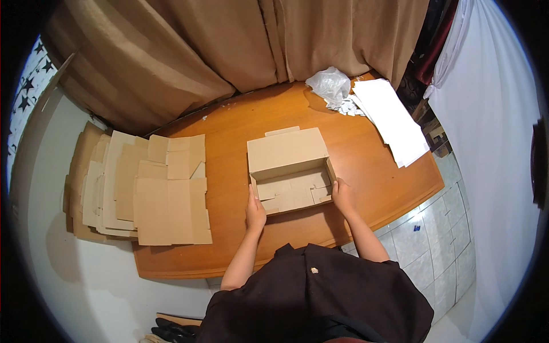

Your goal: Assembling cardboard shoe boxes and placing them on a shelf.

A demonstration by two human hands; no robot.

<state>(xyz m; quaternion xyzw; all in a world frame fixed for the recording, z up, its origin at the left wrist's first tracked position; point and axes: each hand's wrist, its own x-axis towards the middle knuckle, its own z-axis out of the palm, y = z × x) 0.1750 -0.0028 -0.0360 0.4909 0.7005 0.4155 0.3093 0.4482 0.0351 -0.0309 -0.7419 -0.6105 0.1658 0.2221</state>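
A brown cardboard box (289,150) is in front of me on the wooden table, its lid raised at the far side with a tuck flap along the top. Interlocked flaps show on the floor inside it. My left hand (255,212) grips the box's left wall near the front corner. On the opposite side, my right hand (343,197) grips the right wall near its front corner. Both hands are closed on the cardboard, with some fingers hidden behind the walls. Whether the box rests on the table or is slightly raised, I cannot tell.
Several flattened cardboard boxes (171,200) are stacked at the table's left end. At the back right lie a clear plastic bag (330,86) with paper scraps and a stack of white paper sheets (392,120). Brown curtains (229,40) hang along the far edge of the table (229,260).
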